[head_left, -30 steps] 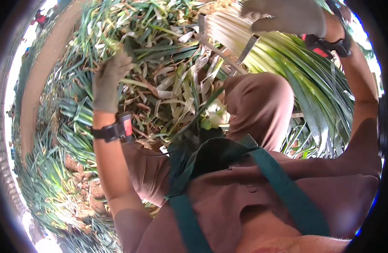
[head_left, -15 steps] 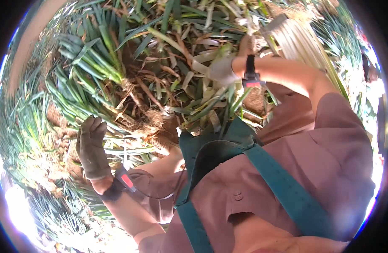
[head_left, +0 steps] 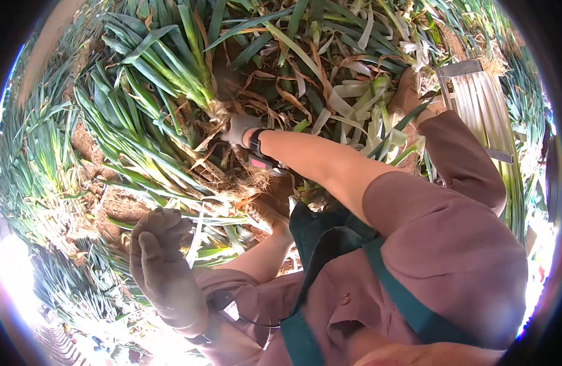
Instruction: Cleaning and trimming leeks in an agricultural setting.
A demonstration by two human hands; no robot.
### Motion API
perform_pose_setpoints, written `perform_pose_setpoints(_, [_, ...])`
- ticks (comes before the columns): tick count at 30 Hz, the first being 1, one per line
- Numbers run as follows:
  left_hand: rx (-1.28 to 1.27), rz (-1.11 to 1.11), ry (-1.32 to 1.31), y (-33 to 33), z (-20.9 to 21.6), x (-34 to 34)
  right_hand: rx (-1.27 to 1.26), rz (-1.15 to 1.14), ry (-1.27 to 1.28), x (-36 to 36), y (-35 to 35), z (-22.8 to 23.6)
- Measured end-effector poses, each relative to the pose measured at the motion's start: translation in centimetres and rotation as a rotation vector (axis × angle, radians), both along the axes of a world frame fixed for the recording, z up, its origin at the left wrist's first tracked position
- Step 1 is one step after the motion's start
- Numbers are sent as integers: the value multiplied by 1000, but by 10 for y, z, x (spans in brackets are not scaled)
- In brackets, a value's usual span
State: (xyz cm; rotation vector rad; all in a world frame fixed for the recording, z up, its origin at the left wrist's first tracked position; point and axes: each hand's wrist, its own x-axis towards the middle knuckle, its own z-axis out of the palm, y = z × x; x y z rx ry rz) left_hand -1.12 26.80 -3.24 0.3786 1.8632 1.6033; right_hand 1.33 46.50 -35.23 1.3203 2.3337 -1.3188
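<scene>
My right hand (head_left: 238, 129), in a pale glove with a black and red wristband, reaches into a pile of leeks. It is closed at the base of a bunch of green leeks (head_left: 159, 67), with its fingertips buried in dry brown leaves. My left hand (head_left: 162, 265) wears a brownish glove and hovers low at the left beside more leek stalks (head_left: 140, 158). Its fingers are loosely bent, and I see nothing in it.
Leek plants (head_left: 30, 158) cover the ground on all sides, with brown soil (head_left: 85, 143) between them. A pale slatted rack (head_left: 479, 104) with a grey bar stands at the upper right, past my bent knee (head_left: 470, 165). My green apron straps hang below.
The view has swung. My right hand has moved left and down into the base of the leek bunch. My left hand has come closer, with its fingers drawn together.
</scene>
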Motion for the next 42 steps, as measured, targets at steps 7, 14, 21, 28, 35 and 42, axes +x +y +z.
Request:
perform_pose_setpoints(7, [70, -10, 12, -16, -2, -9, -115, -274, 297, 36, 103, 11])
perform_pose_setpoints(14, [88, -102, -13, -11, -24, -14, -488, -411, 669, 183, 52, 147])
perform_pose_setpoints(21, [163, -368, -118, 12, -35, 10, -500, -186, 716, 274, 3, 230])
perform_pose_setpoints(28, [183, -528, -876, 33, -96, 75, -188, 624, 617, 284, -57, 261])
perform_pose_setpoints(35, [-98, -542, -602, 11, -141, 68, -1058, 235, 465, 268, -80, 208])
perform_pose_setpoints(42, [35, -648, -585, 34, -90, 79, -729, -301, 713, 215, -94, 206])
